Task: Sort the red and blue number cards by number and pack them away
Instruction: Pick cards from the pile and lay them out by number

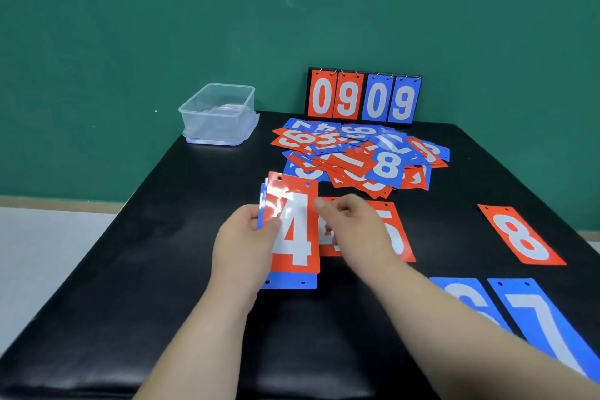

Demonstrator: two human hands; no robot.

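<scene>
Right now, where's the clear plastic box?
Head view: the clear plastic box is far-left on the table, left of the scoreboard and card pile.

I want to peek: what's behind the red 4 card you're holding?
Blue rectangular cards stick out behind the red number 4 card in the left hand; their numbers are covered.

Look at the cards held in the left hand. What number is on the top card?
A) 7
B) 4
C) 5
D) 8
B: the left hand grips a stack of cards, and the red card on top of it shows a big white 4.
</scene>
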